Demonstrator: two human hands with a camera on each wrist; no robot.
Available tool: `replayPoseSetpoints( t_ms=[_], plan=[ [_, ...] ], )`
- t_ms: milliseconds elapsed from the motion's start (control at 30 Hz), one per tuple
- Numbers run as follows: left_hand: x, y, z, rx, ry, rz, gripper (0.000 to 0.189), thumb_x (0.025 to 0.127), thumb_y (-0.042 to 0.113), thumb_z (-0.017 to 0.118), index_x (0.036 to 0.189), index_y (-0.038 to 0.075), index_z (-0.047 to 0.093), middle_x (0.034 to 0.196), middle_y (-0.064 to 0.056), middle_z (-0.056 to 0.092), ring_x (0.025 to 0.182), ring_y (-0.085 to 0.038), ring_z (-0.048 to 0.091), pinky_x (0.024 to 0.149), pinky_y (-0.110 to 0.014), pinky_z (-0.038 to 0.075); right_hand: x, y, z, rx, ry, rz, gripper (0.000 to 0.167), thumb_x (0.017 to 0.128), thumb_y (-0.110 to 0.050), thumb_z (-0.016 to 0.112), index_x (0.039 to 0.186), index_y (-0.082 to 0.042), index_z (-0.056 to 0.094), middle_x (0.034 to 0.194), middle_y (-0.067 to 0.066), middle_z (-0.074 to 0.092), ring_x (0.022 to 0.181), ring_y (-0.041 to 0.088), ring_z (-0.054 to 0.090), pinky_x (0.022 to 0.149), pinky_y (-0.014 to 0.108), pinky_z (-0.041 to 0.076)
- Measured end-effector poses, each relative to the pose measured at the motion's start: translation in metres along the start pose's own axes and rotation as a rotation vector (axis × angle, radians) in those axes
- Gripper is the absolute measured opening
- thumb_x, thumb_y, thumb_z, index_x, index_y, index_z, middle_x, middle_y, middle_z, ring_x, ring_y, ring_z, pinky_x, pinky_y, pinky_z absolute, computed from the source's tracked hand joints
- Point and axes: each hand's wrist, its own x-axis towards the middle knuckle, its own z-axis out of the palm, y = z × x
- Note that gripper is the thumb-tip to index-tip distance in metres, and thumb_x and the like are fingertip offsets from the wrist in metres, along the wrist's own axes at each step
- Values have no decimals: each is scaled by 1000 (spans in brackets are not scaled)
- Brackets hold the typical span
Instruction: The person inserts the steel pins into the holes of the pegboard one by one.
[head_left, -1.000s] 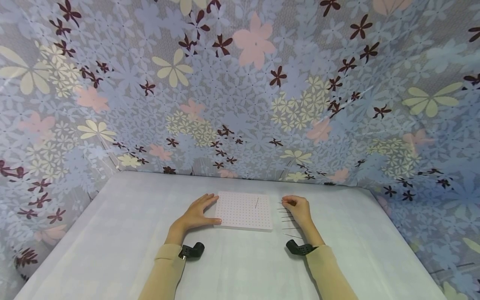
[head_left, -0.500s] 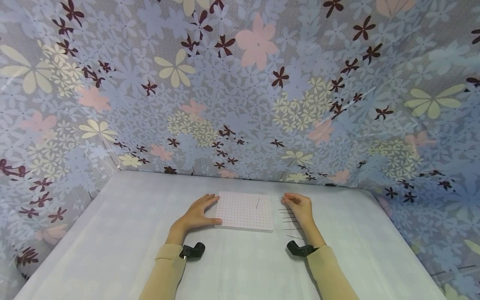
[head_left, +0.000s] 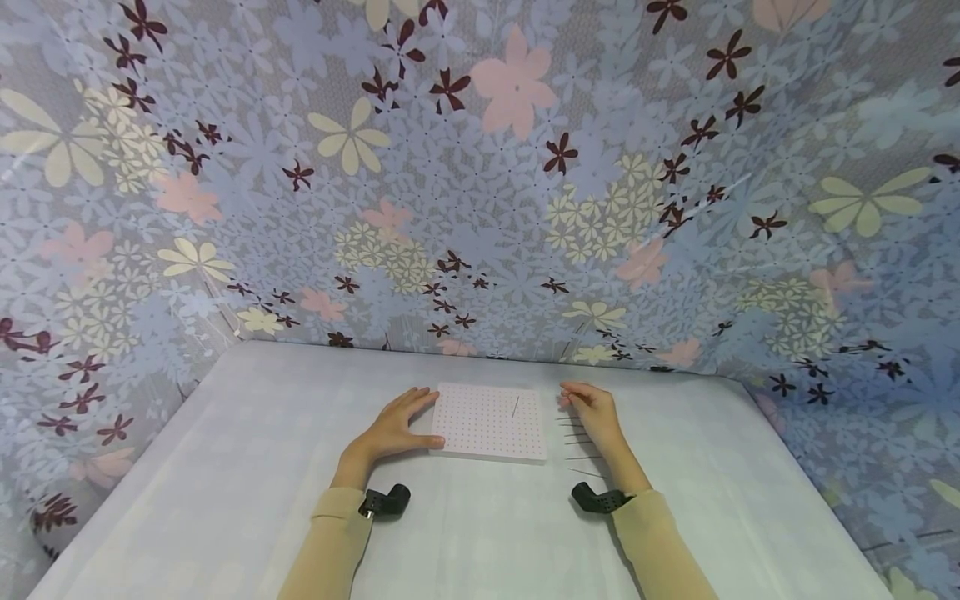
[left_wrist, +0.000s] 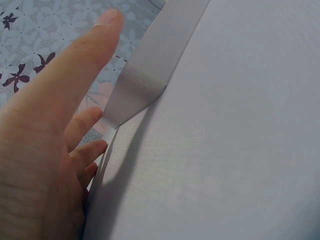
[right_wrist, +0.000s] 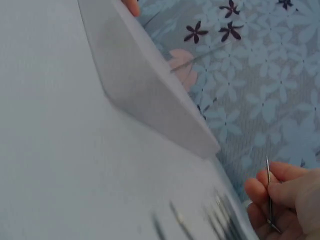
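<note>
A white pegboard (head_left: 489, 422) with a grid of small dark holes lies flat on the table. One thin pin (head_left: 515, 407) stands in it, slightly tilted, near the far right corner. My left hand (head_left: 393, 427) rests along the board's left side, fingers and thumb spread and fairly straight. To the right of the board, my right hand (head_left: 597, 414) pinches a thin metal pin (right_wrist: 269, 187) between thumb and fingers, its pointed tip upward. Below that hand, several loose pins (head_left: 581, 443) lie in a row; in the right wrist view they look blurred.
A pale cloth covers the table (head_left: 480, 533). A flower-patterned curtain (head_left: 480, 208) hangs behind it and at both sides. Black wrist cameras sit on the left cuff (head_left: 386, 502) and the right cuff (head_left: 598, 497).
My right hand has risen slightly away from the row of pins and shifted a little left. The left hand and the board have stayed in place.
</note>
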Motion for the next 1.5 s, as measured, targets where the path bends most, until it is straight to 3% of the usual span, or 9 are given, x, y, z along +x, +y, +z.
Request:
replayPoseSetpoints(
  t_ms=[233, 367, 433, 600, 733, 1000, 1267, 1500],
  plan=[
    [0, 1, 0, -14, -5, -5, 87, 73, 42, 80, 146, 17, 39, 156, -13, 29, 146, -38, 19, 115, -64, 16, -1, -34, 9, -35, -58, 116, 27, 93, 9, 49, 118, 15, 59, 101, 31, 56, 73, 3, 63, 70, 12, 53],
    [-1, 1, -1, -3, -4, 1, 87, 73, 43, 79, 146, 16, 39, 156, -14, 30, 146, -38, 19, 116, -63, 16, -5, -55, 14, -22, -80, 108, 28, 93, 12, 47, 118, 19, 55, 101, 35, 52, 71, 9, 63, 68, 18, 56],
    [-1, 1, -1, -2, -4, 5, 87, 73, 43, 79, 146, 16, 40, 156, -14, 30, 146, -38, 19, 116, -63, 16, -6, -58, 16, -12, -80, 99, 27, 93, 12, 47, 117, 20, 55, 101, 37, 51, 71, 5, 62, 68, 16, 54],
    [-1, 0, -1, 2, -2, 9, 87, 72, 43, 79, 146, 16, 40, 156, -14, 30, 146, -38, 19, 116, -63, 16, -4, -45, 24, 58, -87, 100, 24, 94, 6, 50, 114, 18, 56, 110, 38, 54, 73, -3, 61, 72, 13, 53],
    [-1, -1, 0, -4, -3, 3, 87, 73, 42, 79, 146, 16, 40, 156, -13, 30, 146, -38, 19, 116, -62, 16, -2, -41, 31, 93, -86, 133, 22, 94, 4, 51, 112, 16, 56, 112, 36, 58, 77, -1, 64, 78, 15, 54],
    [-1, 0, -1, -1, -6, 9, 87, 73, 43, 79, 146, 16, 39, 156, -14, 30, 146, -39, 19, 116, -63, 16, -5, -42, 43, 179, -70, 104, 18, 93, 6, 52, 103, 20, 55, 102, 37, 58, 75, -2, 66, 75, 13, 54],
    [0, 1, -1, 4, -7, 13, 88, 73, 43, 79, 146, 16, 39, 156, -14, 30, 146, -39, 19, 116, -63, 16, -8, -42, 52, 160, -94, 106, 13, 90, 7, 56, 98, 17, 59, 98, 33, 62, 76, -3, 64, 72, 13, 55],
    [0, 0, 0, 3, -6, 7, 87, 73, 43, 79, 146, 16, 39, 156, -13, 30, 146, -38, 19, 116, -62, 16, -8, -40, 55, 141, -132, 93, 11, 90, 7, 57, 95, 16, 60, 89, 21, 67, 78, 7, 67, 73, 14, 55]
  ],
)
